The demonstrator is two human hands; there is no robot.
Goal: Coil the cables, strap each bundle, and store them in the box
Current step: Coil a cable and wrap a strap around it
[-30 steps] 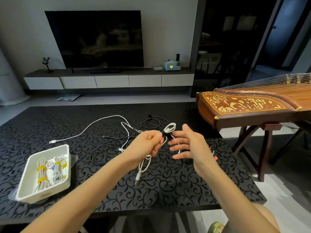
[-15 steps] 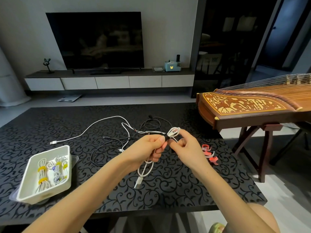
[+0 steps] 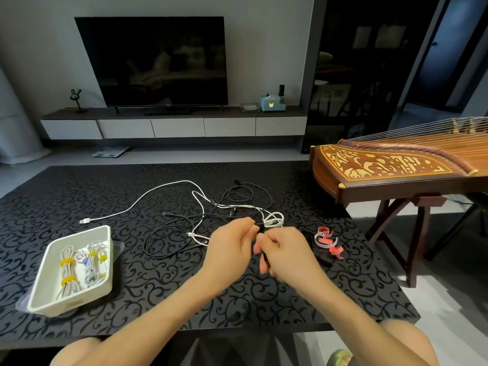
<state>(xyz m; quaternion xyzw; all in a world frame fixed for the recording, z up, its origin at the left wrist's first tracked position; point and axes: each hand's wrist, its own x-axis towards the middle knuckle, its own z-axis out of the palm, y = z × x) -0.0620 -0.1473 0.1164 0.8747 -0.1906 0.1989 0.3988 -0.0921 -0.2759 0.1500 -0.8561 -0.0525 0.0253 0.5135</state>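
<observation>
dim in the room, with soft light from the right. brightest on the floor [image 3: 454, 307] by the table [image 3: 79, 196]. dark shadows there under the wooden stand [image 3: 417, 233]. faint, fuzzy shine on the black tv [image 3: 158, 62]. a bit blurry at the right hand [image 3: 286, 250]. sharp on the box [image 3: 74, 299]. bent lines near the edges, very dark at the far right doorway [image 3: 427, 62].

A pale wall [image 3: 264, 48] carries a dark TV [image 3: 158, 59] above a long low cabinet [image 3: 177, 126] with white drawers, with grey floor [image 3: 184, 154] below, a dark glass cabinet [image 3: 356, 75] at right, and a wooden zither [image 3: 396, 165] on a stand beside the black patterned desk [image 3: 79, 186].
</observation>
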